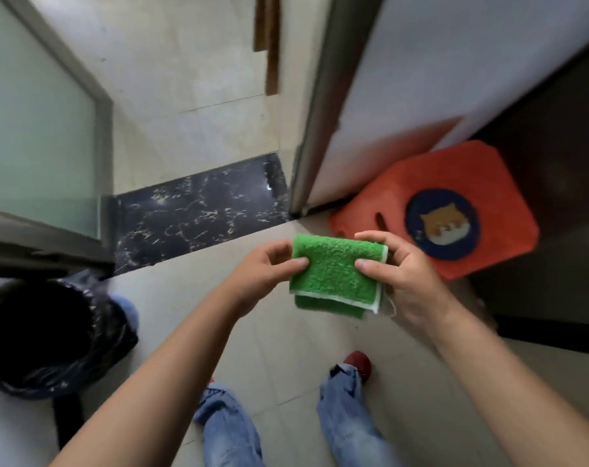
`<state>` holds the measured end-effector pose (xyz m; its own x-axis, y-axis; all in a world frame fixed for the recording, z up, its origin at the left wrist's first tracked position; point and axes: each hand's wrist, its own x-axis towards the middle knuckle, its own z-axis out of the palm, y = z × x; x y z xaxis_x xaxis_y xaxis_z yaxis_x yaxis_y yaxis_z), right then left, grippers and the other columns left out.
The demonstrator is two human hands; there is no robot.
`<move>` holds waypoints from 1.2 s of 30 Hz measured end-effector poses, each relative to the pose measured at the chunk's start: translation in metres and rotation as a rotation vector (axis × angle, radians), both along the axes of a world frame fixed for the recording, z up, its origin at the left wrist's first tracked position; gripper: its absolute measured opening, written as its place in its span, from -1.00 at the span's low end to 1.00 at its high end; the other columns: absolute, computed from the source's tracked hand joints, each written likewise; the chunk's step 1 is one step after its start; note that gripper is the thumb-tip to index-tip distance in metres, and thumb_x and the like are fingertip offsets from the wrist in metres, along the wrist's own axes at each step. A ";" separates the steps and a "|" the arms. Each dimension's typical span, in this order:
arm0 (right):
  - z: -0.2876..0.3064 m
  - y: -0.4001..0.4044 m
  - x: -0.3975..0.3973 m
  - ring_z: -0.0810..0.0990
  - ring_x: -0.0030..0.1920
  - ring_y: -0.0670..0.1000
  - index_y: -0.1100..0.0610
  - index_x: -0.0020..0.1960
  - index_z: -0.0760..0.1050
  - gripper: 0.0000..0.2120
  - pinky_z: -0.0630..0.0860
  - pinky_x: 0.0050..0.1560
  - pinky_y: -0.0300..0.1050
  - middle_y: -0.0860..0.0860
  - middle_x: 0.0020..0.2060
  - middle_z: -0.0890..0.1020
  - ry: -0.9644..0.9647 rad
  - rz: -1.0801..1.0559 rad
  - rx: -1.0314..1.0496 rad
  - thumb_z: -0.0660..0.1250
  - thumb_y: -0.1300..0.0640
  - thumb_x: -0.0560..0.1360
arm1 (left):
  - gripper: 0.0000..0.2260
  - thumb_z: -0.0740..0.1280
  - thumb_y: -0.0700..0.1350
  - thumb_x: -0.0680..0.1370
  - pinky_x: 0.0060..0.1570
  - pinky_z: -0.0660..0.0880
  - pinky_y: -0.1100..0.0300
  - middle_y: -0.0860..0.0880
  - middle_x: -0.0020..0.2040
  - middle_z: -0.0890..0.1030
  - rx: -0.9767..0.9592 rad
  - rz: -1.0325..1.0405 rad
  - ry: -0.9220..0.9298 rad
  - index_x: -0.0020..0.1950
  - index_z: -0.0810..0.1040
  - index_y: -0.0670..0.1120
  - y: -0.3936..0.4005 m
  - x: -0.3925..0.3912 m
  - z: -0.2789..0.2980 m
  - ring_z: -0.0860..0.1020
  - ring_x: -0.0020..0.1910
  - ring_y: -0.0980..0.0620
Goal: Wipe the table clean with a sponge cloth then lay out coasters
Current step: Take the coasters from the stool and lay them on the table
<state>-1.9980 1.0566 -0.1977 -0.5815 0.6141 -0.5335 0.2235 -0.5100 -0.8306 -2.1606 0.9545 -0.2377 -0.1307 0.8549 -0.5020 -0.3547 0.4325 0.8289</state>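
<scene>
We hold the green cloth out in front of us, above the floor and just this side of the dark marble doorstep. Our left hand pinches its left edge between thumb and curled fingers, and our right hand pinches the right edge the same way, so both hands are grasping the cloth and neither is free. It looks folded over, with a white-edged layer on top and a green flap hanging below. No table or coasters show here, so we judge the wiping has not begun and we are readying the cloth on the way. To do this well, we should square the fold into a flat pad that fills one palm, tucking in the loose lower flap so it does not drag. Beyond the doorstep lies a paler room; nearer than it, an orange stool with a cat picture stands to the right and a bin with a black bag to the left, so we should step between them.
</scene>
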 end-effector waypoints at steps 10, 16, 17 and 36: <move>-0.035 0.133 0.137 0.54 -0.30 0.05 0.17 -0.26 0.45 -0.80 0.52 -0.25 -0.06 0.18 -0.23 0.57 -0.347 -0.288 -0.068 0.23 0.41 0.47 | -0.82 0.30 -0.23 0.49 -0.12 0.54 0.03 -0.09 -0.29 0.50 -0.367 -0.131 0.352 -0.32 0.46 -0.09 0.185 0.134 -0.007 0.50 -0.26 -0.06; -0.060 0.197 0.156 0.51 -0.33 0.02 0.31 -0.10 0.47 -0.92 0.52 -0.48 -0.28 0.18 -0.22 0.55 -0.400 -0.384 -0.145 0.20 0.38 0.50 | -0.78 0.26 -0.13 0.50 -0.12 0.41 0.13 -0.23 0.03 0.61 -0.387 -0.350 0.808 0.03 0.57 -0.24 0.284 0.163 -0.026 0.55 0.04 -0.17; -0.065 0.209 0.159 0.50 -0.34 0.03 0.31 -0.07 0.46 -0.92 0.51 -0.51 -0.32 0.17 -0.27 0.53 -0.391 -0.432 -0.188 0.19 0.37 0.51 | -0.77 0.25 -0.14 0.50 -0.10 0.41 0.13 -0.23 0.06 0.60 -0.366 -0.395 0.841 0.06 0.56 -0.23 0.304 0.166 -0.029 0.54 0.06 -0.16; -0.159 0.318 0.169 0.49 -0.04 0.08 0.21 0.17 0.43 -0.70 0.47 -0.21 -0.10 0.18 0.11 0.53 -0.729 -0.506 -0.026 0.24 0.33 0.44 | -0.65 0.20 -0.17 0.55 0.16 0.34 0.09 -0.23 0.28 0.45 -0.135 -0.869 1.104 0.32 0.35 -0.26 0.466 0.175 -0.110 0.41 0.27 -0.14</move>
<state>-1.8289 1.3746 -0.3568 0.2464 0.6879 -0.6827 0.4346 -0.7081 -0.5566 -1.9860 1.4206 -0.3481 0.0313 0.8195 -0.5722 0.8580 0.2717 0.4360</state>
